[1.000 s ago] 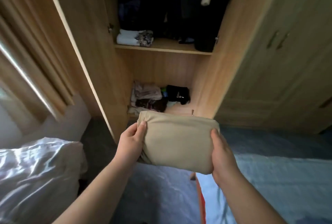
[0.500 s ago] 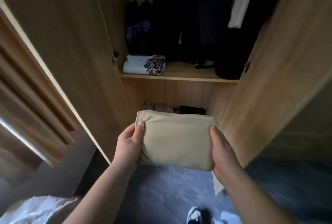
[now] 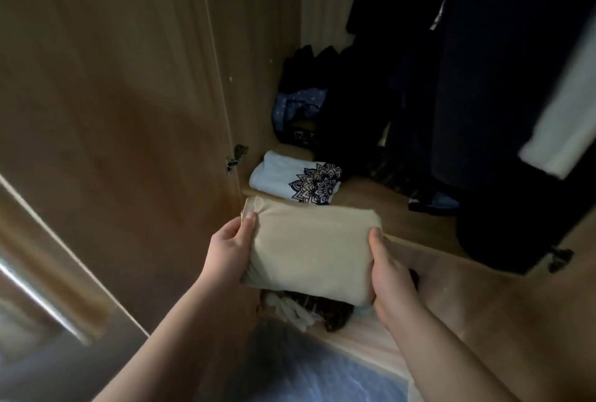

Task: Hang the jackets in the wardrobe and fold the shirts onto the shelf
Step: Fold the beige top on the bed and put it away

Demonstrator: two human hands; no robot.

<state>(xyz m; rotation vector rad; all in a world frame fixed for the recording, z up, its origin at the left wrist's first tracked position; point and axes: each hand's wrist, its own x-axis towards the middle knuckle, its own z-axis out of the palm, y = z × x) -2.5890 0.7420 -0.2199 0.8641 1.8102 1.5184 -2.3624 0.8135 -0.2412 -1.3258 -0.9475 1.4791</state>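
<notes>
Dim room, grey-blue floor

1. You are in a home, most likely a bedroom, standing at an open wooden wardrobe.
2. Dark garments hang inside it above a wooden shelf.
3. At the shelf's left front corner lies a folded white shirt with a dark mandala print.
4. Loose clothes are heaped in the compartment under the shelf.
5. Below you is dark blue floor, with no work gear or shop fittings.

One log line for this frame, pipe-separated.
phase: placing | both hands: left hand, right hand grip folded beige shirt | at shelf edge | white printed shirt already shelved
</notes>
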